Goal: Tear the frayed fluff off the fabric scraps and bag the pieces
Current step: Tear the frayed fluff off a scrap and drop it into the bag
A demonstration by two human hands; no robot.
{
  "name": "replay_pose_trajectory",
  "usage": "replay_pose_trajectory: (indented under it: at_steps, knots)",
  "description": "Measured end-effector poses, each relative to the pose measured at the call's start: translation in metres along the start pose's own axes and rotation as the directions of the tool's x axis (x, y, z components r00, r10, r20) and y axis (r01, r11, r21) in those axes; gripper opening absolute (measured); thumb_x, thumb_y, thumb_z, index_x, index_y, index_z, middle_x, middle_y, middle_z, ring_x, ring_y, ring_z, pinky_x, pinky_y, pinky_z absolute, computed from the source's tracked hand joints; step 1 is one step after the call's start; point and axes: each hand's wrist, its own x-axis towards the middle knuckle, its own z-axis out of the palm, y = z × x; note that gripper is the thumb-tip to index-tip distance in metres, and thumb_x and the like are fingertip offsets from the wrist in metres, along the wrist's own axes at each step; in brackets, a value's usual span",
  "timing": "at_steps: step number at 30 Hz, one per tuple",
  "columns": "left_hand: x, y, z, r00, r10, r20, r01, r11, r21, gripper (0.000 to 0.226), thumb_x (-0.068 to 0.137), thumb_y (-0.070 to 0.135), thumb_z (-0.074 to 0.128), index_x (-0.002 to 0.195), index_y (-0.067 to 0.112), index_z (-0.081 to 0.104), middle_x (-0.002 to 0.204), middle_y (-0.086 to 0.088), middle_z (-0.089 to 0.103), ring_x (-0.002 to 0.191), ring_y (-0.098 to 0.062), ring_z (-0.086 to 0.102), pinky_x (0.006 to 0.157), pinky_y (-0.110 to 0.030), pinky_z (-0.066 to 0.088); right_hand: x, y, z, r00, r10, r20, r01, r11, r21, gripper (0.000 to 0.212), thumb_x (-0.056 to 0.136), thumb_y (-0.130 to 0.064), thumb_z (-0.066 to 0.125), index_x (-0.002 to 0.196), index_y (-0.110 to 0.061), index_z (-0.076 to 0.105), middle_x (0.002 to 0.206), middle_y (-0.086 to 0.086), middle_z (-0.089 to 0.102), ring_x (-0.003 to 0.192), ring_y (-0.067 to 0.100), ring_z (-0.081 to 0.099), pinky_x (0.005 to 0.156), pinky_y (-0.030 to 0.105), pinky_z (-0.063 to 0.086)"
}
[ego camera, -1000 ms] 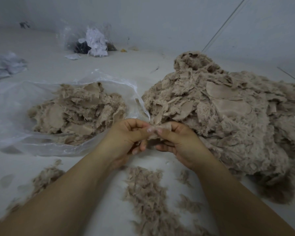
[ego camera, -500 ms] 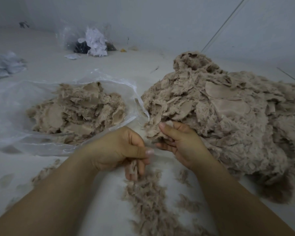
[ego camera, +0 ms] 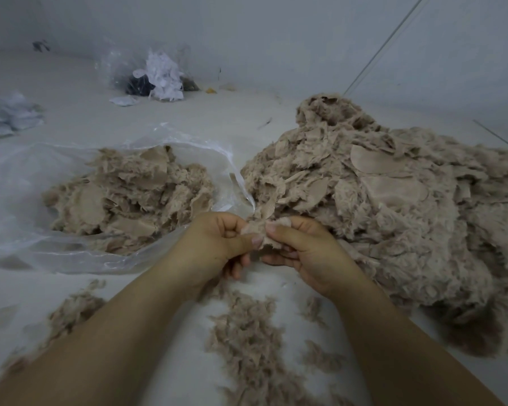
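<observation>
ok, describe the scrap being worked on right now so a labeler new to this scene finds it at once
Start at the big heap of beige scraps on the right and come down to its near-left edge, where the two hands meet. The scrap is the small fuzzy beige piece pinched between the left hand and right hand. It alone is lifted off the floor and gripped.

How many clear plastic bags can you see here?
2. One clear bag lies open at left, holding tan scraps. A second bag sits far back by the wall, holding white and dark bits. The bluish heap at the far left edge may be another; I cannot tell.
</observation>
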Motion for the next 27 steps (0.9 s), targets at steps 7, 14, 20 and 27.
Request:
replay_pose_trajectory:
  at_steps: [7, 14, 20, 27]
  knots:
    - [0.0022, -0.0022, 0.0031, 0.972, 0.069, -0.226, -0.078, 0.996, -0.033, 0.042, 0.087, 0.04, 0.065, 0.054, 0.014, 0.057, 0.047, -0.01, 0.051, 0.034, -0.019, 0.041, 0.039, -0.02, 0.034, 0.0018, -0.0004, 0.0002, 0.999, 0.027, 0.042, -0.024, 0.997, -0.071, 0.028, 0.089, -0.011, 0.064, 0.064, -0.02, 0.072, 0.066, -0.004, 0.066, 0.067, 0.008, 0.064, 0.074, 0.028, 0.059]
    - [-0.0004, -0.0009, 0.0089, 0.997, 0.07, -0.041, -0.069, 0.997, 0.022, 0.028, 0.084, 0.033, 0.065, 0.065, 0.013, 0.067, 0.049, -0.011, 0.055, 0.037, -0.02, 0.045, 0.039, -0.022, 0.038, -0.0018, -0.0042, 0.0019, 0.998, -0.016, 0.061, 0.019, 0.998, -0.052, 0.041, 0.09, -0.03, 0.062, 0.102, 0.008, 0.065, 0.099, 0.031, 0.066, 0.092, 0.04, 0.066, 0.086, 0.044, 0.056]
    - [-0.0011, -0.0005, 0.008, 0.999, 0.044, 0.023, -0.043, 0.996, -0.077, 0.03, 0.09, 0.029, 0.059, 0.068, 0.01, 0.067, 0.05, -0.011, 0.052, 0.038, -0.021, 0.041, 0.039, -0.023, 0.036, -0.0029, -0.0019, 0.0037, 0.997, -0.071, 0.034, 0.073, 0.995, -0.069, 0.039, 0.085, -0.028, 0.065, 0.088, 0.011, 0.062, 0.085, 0.034, 0.067, 0.081, 0.045, 0.066, 0.085, 0.049, 0.056]
    - [0.0044, -0.0036, 0.0009, 0.96, 0.077, -0.27, -0.092, 0.995, -0.044, 0.032, 0.086, 0.016, 0.064, 0.055, 0.014, 0.06, 0.044, -0.009, 0.047, 0.035, -0.018, 0.036, 0.038, -0.02, 0.029, 0.0003, 0.0005, 0.0014, 0.999, -0.007, -0.037, 0.008, 0.999, 0.037, 0.023, 0.074, -0.027, 0.067, 0.073, -0.004, 0.067, 0.068, 0.008, 0.07, 0.06, 0.013, 0.067, 0.057, 0.023, 0.055]
